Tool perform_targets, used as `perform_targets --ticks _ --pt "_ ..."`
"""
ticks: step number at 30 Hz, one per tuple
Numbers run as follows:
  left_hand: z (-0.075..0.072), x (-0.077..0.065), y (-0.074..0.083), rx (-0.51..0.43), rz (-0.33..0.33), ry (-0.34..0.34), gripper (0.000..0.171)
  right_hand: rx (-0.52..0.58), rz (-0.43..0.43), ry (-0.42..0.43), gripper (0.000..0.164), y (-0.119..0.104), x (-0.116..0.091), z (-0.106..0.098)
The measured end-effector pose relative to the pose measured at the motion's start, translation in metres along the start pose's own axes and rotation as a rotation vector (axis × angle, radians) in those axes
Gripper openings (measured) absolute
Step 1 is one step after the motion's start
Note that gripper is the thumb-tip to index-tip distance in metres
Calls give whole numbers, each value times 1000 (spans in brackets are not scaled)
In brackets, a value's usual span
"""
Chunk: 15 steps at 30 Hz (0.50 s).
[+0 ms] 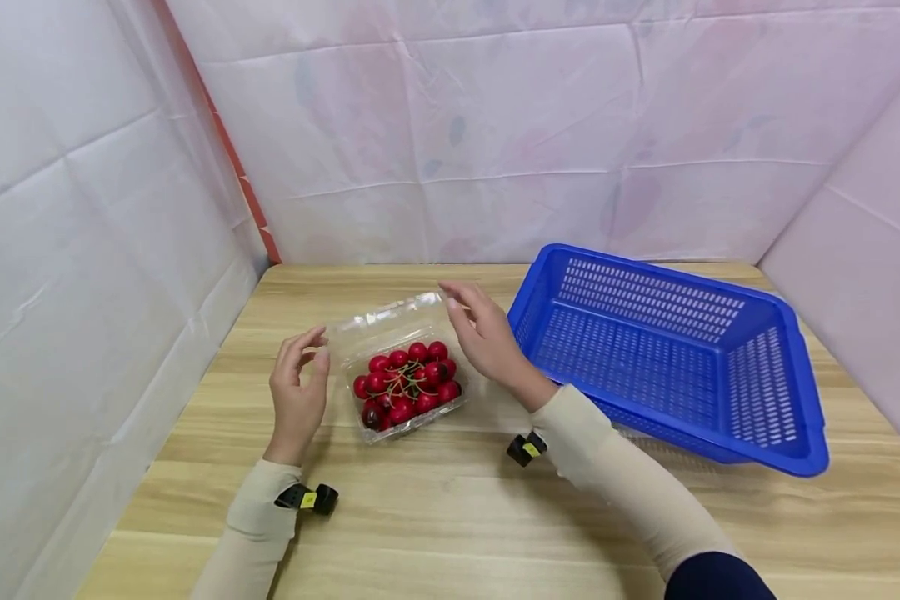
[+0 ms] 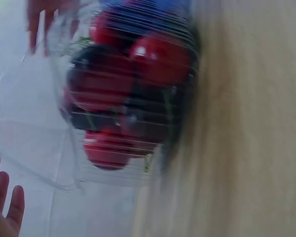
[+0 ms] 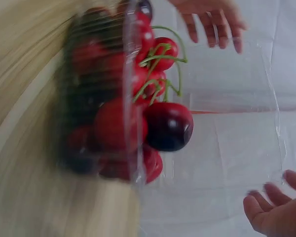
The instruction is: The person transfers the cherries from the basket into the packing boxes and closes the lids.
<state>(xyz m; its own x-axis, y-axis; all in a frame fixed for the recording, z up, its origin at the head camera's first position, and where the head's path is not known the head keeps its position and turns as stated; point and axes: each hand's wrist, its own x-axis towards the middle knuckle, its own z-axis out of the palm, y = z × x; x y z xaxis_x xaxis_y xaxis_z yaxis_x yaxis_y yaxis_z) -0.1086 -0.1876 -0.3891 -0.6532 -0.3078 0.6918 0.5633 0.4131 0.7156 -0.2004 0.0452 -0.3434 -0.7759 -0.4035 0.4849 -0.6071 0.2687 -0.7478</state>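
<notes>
A clear plastic clamshell box (image 1: pixel 414 426) full of red cherries (image 1: pixel 402 409) with green stems sits on the table, its transparent lid (image 1: pixel 382 322) raised at the back. My left hand (image 1: pixel 298 393) is beside the lid's left corner, fingers loosely bent. At the lid's right corner is my right hand (image 1: pixel 491 340), fingertips right at the edge and thumb apart from the fingers. The right wrist view shows a dark cherry (image 3: pixel 168 126) above the box rim, with the lid upright behind it. Both wrist views are partly blurred.
A large blue perforated plastic basket (image 1: pixel 722 442) stands to the right, close to my right forearm. The wooden table (image 1: pixel 420 525) is enclosed by pale cloth walls (image 1: pixel 495 133) at the back and sides.
</notes>
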Motion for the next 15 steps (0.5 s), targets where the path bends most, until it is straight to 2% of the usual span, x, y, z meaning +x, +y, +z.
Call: perform_targets --ticks 4,8,11,15 --pt "-7 -8 -6 -47 -103 -46 23 -238 -112 -25 27 4 -24 -5" --pt "-14 -19 -10 -25 -225 -121 24 -369 -168 -54 20 8 -42 -7" --pt "-17 -27 -6 48 -314 -195 29 -418 -220 -65 19 10 -51 -9" --pt "-20 -36 1 194 -449 -289 45 -471 -299 -80 17 14 -62 -11"
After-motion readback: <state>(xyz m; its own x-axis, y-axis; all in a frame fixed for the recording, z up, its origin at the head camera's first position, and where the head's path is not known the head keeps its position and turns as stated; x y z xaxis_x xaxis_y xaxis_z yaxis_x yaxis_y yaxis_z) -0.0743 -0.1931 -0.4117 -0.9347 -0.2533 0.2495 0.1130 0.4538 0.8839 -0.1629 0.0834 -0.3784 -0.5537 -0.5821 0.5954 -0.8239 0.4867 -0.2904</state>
